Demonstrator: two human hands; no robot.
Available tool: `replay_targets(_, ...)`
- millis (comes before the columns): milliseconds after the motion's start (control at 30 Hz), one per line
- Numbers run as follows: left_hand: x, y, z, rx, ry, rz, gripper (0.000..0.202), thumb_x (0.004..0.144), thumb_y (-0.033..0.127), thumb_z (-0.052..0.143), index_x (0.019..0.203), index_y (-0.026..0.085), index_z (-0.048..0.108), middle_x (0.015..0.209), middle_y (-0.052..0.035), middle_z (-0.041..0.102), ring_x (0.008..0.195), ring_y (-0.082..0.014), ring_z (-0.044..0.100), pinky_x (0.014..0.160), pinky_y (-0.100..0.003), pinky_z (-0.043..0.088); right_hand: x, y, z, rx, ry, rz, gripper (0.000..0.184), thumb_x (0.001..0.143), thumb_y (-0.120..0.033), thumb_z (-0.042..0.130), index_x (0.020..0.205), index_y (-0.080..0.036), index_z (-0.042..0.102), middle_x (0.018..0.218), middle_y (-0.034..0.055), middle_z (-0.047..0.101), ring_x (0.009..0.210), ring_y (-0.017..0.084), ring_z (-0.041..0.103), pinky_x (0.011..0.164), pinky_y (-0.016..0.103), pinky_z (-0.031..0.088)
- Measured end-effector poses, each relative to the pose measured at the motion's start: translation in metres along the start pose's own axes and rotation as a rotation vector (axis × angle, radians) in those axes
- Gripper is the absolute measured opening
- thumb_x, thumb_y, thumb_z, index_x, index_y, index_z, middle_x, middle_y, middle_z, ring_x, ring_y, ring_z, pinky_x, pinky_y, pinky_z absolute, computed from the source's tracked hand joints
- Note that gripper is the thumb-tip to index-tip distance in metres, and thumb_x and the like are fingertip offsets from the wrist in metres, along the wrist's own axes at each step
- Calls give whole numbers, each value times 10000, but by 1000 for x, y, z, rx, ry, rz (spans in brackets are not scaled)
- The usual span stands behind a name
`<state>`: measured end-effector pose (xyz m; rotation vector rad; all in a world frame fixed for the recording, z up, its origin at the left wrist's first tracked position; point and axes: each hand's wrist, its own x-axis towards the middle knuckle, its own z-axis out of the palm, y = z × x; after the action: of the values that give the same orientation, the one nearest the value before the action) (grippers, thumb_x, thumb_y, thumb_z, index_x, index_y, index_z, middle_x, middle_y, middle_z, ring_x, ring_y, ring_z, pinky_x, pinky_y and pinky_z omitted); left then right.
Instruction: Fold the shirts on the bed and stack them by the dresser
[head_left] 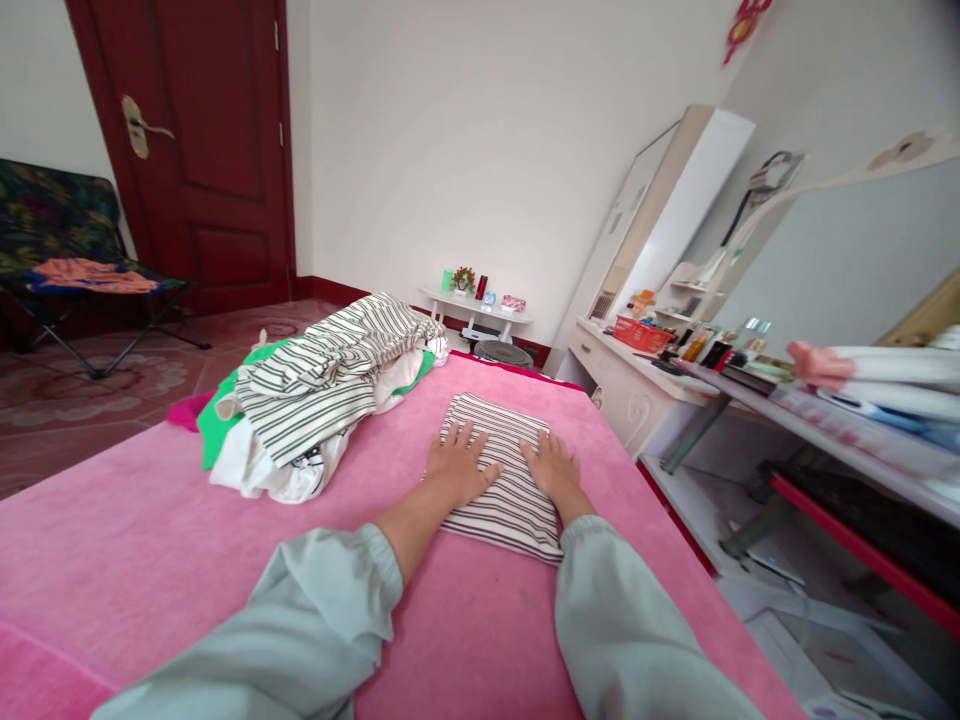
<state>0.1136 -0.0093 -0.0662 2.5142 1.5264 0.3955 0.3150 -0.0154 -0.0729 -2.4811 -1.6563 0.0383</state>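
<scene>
A striped garment (499,505), white with dark lines, lies folded into a flat, roughly rectangular shape on the pink bed cover (465,640). My left hand (459,467) rests flat on its left side, fingers spread. On the garment's right edge lies my right hand (553,468), also open with the fingers apart. Neither hand grips the cloth. What kind of garment it is cannot be made out. To the left sits a loose heap of clothes (322,390), with a striped piece on top and green, white and magenta cloth beneath.
A dressing table (626,372) with a red basket (642,335) and bottles stands at the right. Nearer, a shelf (832,405) runs beside the bed. A low white table (476,305) is beyond the far edge. A folding chair (67,230) stands by the door (202,140).
</scene>
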Motion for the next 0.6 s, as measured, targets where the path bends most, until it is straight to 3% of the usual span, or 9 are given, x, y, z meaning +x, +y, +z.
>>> replay_targets(167, 2, 0, 5, -2, 28, 3, 731, 842, 702, 182, 1448, 312, 302, 1551, -24, 176, 1419, -302, 121, 1118, -544, 118, -4, -14, -19, -104, -71, 35, 703, 898, -545, 233, 1459, -121, 258, 1528, 155, 213, 1396, 303, 185, 1074, 587, 145)
replay_targets(267, 2, 0, 6, -3, 51, -3, 713, 856, 677, 167, 1445, 303, 314, 1549, -30, 185, 1416, -309, 131, 1116, -546, 124, -11, -31, -29, -88, -15, -50, 672, 893, -492, 300, 1450, -118, 276, 1532, 143, 208, 1401, 299, 169, 1077, 582, 159)
replay_targets(400, 0, 0, 5, -12, 64, -5, 652, 889, 610, 159, 1434, 301, 337, 1545, -20, 204, 1412, -295, 155, 1118, -537, 134, -27, -48, -16, 19, 38, -164, 620, 928, -487, 191, 1471, -190, 238, 1547, 74, 191, 1415, 254, 146, 1103, 517, 159)
replay_targets(600, 1, -1, 5, -29, 83, -3, 617, 898, 582, 176, 1424, 310, 353, 1540, -11, 224, 1411, -285, 165, 1114, -533, 153, -35, -46, 1, 20, 13, -160, 594, 939, -485, 163, 1470, -233, 245, 1555, 41, 167, 1422, 247, 119, 1110, 518, 128)
